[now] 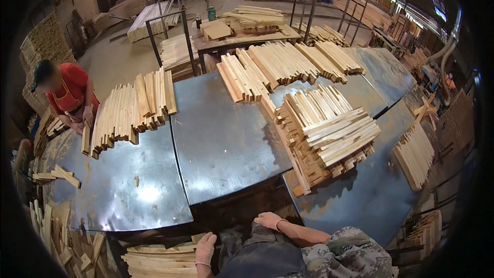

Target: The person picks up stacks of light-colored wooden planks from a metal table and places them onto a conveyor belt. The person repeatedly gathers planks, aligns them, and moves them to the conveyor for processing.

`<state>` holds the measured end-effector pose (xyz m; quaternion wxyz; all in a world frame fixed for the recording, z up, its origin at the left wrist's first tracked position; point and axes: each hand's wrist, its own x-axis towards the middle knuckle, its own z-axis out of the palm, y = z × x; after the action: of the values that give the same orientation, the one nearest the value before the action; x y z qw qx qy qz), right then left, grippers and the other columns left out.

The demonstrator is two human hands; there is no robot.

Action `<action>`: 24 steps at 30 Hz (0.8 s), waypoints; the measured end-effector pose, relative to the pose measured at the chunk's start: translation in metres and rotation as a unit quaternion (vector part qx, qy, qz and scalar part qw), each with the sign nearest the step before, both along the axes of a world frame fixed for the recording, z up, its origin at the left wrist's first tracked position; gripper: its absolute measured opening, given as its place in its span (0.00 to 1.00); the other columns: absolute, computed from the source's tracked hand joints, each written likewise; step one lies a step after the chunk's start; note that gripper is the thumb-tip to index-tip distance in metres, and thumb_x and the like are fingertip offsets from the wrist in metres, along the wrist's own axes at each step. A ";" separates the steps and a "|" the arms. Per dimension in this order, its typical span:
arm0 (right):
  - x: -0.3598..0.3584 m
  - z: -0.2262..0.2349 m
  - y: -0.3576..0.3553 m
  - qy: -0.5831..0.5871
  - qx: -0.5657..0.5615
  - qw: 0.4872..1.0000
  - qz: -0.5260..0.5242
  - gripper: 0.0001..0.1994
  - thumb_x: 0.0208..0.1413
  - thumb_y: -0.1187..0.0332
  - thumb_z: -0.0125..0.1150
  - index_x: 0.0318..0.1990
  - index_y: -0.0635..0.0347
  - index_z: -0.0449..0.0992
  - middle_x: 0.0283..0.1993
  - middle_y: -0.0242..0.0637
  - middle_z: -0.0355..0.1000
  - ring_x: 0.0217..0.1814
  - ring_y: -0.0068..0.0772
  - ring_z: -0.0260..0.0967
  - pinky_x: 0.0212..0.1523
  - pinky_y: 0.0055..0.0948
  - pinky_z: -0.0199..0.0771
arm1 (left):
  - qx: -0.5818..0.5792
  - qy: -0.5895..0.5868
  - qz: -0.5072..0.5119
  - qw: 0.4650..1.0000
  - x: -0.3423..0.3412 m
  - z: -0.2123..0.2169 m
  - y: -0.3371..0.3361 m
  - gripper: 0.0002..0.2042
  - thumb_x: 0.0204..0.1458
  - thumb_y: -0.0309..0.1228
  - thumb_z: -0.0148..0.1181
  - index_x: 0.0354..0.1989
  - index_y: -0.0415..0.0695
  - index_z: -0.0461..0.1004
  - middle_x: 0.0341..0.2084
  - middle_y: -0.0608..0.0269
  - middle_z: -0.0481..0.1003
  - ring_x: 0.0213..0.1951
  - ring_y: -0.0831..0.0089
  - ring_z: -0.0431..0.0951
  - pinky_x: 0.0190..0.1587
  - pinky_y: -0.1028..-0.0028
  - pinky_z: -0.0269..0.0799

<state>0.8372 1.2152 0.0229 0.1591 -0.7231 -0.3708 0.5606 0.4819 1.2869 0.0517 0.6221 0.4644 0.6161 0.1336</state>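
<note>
Gloved left hand (206,248) lies flat, fingers loosely open, on one low stack of pale wooden slats (159,260); gloved right hand (269,220) rests curled, gripping nothing, at the dark metal surface (221,144) edge.

Big dark metal surface (221,139), kinda scuffed and shiny. Stacks of pale wood slats sit on it: one pile on the left (131,110), a taller heap on the right (327,134), more rows at the back (283,67).

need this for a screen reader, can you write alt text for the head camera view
A person's gloved left hand rests on a stack of wood slats and the right hand on the edge of a dark metal table. Piles of slats cover the table; a co-worker in red sorts more.
</note>
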 end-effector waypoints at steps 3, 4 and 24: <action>0.015 -0.008 0.062 -0.044 0.032 0.996 0.065 0.28 0.62 0.47 0.57 0.48 0.70 0.80 0.50 0.58 0.79 0.56 0.56 0.76 0.58 0.42 0.73 | 0.036 -0.036 -0.014 0.999 0.000 -0.008 0.064 0.27 0.62 0.41 0.65 0.64 0.33 0.77 0.58 0.50 0.81 0.60 0.61 0.80 0.63 0.66 0.72; 0.020 -0.011 0.078 -0.058 0.036 0.996 0.055 0.31 0.62 0.46 0.57 0.54 0.70 0.80 0.56 0.59 0.79 0.61 0.58 0.76 0.61 0.42 0.72 | -0.053 -0.033 0.035 0.997 0.005 -0.008 0.086 0.28 0.62 0.41 0.65 0.65 0.34 0.76 0.59 0.50 0.81 0.59 0.61 0.81 0.62 0.65 0.74; 0.378 0.065 0.513 -0.477 -0.162 0.864 -0.007 0.39 0.58 0.61 0.67 0.76 0.62 0.62 0.62 0.55 0.79 0.63 0.50 0.79 0.56 0.50 0.81 | 0.070 0.082 -0.177 0.978 0.231 0.041 0.392 0.34 0.63 0.49 0.62 0.67 0.30 0.72 0.64 0.38 0.76 0.68 0.49 0.74 0.71 0.62 0.65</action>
<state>1.2147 1.7285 0.0874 -0.1526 -0.9204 -0.3002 0.1984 0.7126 1.6787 0.0924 0.5495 0.6180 0.5617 0.0255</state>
